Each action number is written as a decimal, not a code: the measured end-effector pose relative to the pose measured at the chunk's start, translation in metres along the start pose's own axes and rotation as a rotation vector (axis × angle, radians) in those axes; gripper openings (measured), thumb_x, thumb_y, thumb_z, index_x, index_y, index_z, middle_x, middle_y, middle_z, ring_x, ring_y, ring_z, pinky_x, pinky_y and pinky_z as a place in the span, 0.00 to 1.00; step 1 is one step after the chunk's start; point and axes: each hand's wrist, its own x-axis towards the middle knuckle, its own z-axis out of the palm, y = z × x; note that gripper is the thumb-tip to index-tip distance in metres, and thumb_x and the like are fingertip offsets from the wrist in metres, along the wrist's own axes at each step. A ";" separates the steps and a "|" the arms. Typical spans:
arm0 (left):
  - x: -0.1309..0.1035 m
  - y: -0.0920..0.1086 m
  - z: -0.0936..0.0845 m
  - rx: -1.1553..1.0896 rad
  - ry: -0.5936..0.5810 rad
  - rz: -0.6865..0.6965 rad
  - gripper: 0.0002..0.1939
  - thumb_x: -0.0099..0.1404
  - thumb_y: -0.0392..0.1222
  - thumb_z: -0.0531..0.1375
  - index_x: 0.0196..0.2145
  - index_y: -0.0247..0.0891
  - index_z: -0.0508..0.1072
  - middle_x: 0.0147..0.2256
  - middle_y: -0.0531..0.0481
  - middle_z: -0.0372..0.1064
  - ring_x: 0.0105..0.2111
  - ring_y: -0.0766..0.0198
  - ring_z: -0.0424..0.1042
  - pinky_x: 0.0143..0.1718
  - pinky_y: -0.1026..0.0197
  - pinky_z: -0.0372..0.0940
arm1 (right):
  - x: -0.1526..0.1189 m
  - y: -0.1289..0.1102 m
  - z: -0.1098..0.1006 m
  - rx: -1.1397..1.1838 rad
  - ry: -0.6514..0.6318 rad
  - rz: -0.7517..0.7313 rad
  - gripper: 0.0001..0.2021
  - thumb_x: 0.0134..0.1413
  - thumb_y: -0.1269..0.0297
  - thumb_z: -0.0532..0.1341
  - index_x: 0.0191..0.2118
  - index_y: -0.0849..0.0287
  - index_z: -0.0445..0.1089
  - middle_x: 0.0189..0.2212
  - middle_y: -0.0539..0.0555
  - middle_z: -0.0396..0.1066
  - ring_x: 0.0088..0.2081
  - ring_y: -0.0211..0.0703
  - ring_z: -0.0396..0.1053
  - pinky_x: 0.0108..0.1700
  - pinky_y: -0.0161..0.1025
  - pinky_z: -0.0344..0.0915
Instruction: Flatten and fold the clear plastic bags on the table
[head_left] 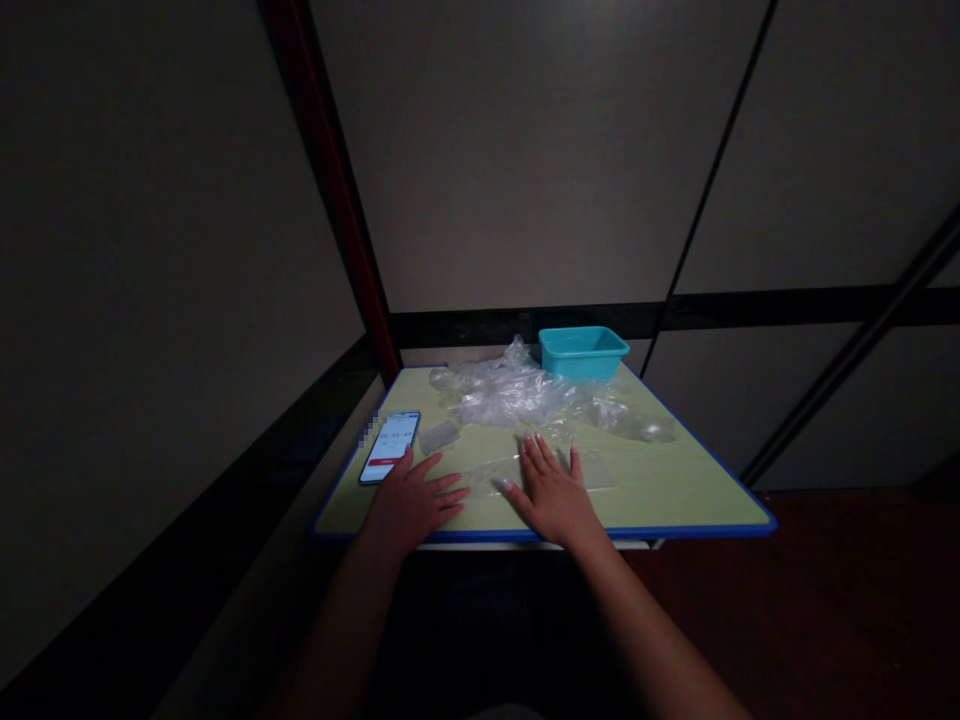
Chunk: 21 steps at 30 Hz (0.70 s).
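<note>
A clear plastic bag [487,474] lies flat near the front edge of the table. My right hand [553,492] rests on it, palm down with the fingers spread. My left hand [417,498] is spread out too, at the bag's left end and just beside the lower part of a phone [391,447]. Neither hand grips anything. Behind the hands lies a loose heap of crumpled clear plastic bags [510,392]. A small folded piece of clear plastic [439,436] sits between the phone and that heap.
A turquoise plastic basket [583,352] stands at the back right of the table. The light green table [675,500] has a blue rim. Panelled walls rise behind and to the left, and a dark red floor [840,590] shows at the right.
</note>
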 end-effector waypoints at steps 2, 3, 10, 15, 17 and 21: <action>0.004 -0.001 0.002 -0.020 -0.029 -0.004 0.38 0.66 0.65 0.33 0.66 0.39 0.41 0.56 0.31 0.63 0.45 0.49 0.74 0.51 0.43 0.59 | 0.001 0.001 0.000 0.005 -0.007 -0.002 0.38 0.62 0.40 0.35 0.68 0.63 0.43 0.68 0.58 0.36 0.69 0.52 0.30 0.63 0.64 0.21; 0.006 -0.001 0.004 -0.035 -0.038 -0.008 0.38 0.67 0.64 0.33 0.66 0.39 0.42 0.54 0.31 0.65 0.45 0.50 0.75 0.51 0.43 0.59 | 0.001 0.001 0.001 0.006 -0.011 -0.002 0.38 0.62 0.40 0.35 0.68 0.63 0.43 0.68 0.58 0.36 0.69 0.52 0.30 0.63 0.64 0.21; 0.007 0.002 0.010 0.046 0.111 0.023 0.25 0.71 0.53 0.45 0.56 0.31 0.61 0.33 0.43 0.73 0.25 0.59 0.74 0.37 0.54 0.67 | 0.001 0.001 -0.001 0.020 -0.033 -0.005 0.39 0.62 0.40 0.35 0.68 0.65 0.42 0.68 0.57 0.35 0.69 0.49 0.31 0.63 0.64 0.22; 0.000 0.007 0.003 0.033 0.112 -0.001 0.24 0.70 0.53 0.48 0.50 0.30 0.65 0.32 0.41 0.73 0.27 0.56 0.75 0.36 0.51 0.69 | 0.001 0.002 0.001 0.021 -0.018 -0.009 0.38 0.62 0.40 0.35 0.67 0.65 0.43 0.68 0.58 0.36 0.69 0.49 0.32 0.63 0.64 0.22; -0.004 0.007 0.002 0.048 0.098 -0.020 0.24 0.70 0.53 0.46 0.48 0.30 0.67 0.33 0.40 0.74 0.29 0.55 0.76 0.38 0.49 0.69 | 0.000 0.003 0.001 0.019 0.004 -0.017 0.37 0.63 0.41 0.36 0.67 0.62 0.44 0.68 0.57 0.37 0.68 0.49 0.33 0.63 0.64 0.23; -0.012 -0.004 -0.001 0.380 0.137 0.159 0.23 0.68 0.54 0.49 0.41 0.33 0.75 0.45 0.38 0.72 0.41 0.53 0.74 0.46 0.48 0.66 | -0.002 0.003 -0.001 0.021 0.014 -0.100 0.33 0.63 0.42 0.38 0.67 0.55 0.45 0.68 0.54 0.39 0.68 0.49 0.35 0.64 0.63 0.24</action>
